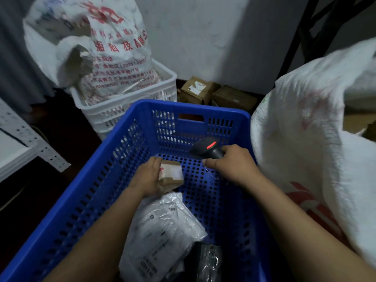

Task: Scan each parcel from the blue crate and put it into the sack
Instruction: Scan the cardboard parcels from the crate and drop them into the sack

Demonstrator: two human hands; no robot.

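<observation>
Only legible stuff was red print on the woven sack (pixel 122 47) behind the blue crate (pixel 199 107), off its far-left corner: "(2025)" and "17号", rest too smeared. Labels on the poly mailers (pixel 162 226) inside that crate were unreadable.

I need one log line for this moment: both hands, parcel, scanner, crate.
left hand grips brown parcel | right hand holds scanner, red light on | both inside blue crate | plastic mailers lie on crate floor

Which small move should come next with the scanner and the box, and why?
Probably tilt the scanner in the right hand down toward the white label on the small brown box, which the left hand holds inside the blue crate. The scanner's red light is on, but its head seems not aimed at the label.
</observation>
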